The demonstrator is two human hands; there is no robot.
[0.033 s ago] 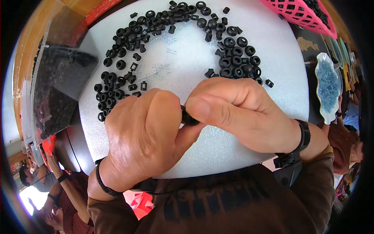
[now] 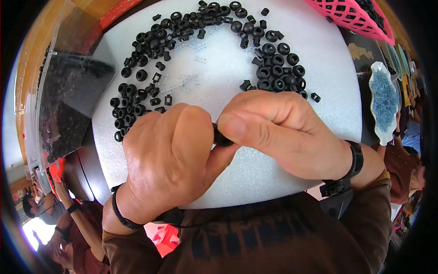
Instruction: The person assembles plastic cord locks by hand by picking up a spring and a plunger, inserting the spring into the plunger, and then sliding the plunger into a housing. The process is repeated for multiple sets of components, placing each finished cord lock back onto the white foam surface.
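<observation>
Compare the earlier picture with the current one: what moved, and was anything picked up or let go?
Nothing visibly changed; nothing was taken or released. The left grip and right grip stay together at the small black piece. The loose black parts on the white mat and the scalloped dish stay put.

A small black piece (image 2: 223,139) sits almost at the centre of the frame, pinched between the left hand (image 2: 164,153) and the right hand (image 2: 285,132). Its colour looks evenly dark, and its visible lower edge curves roundly. The fingers (image 2: 233,127) cover most of it, so its full shape and tilt cannot be told.
</observation>
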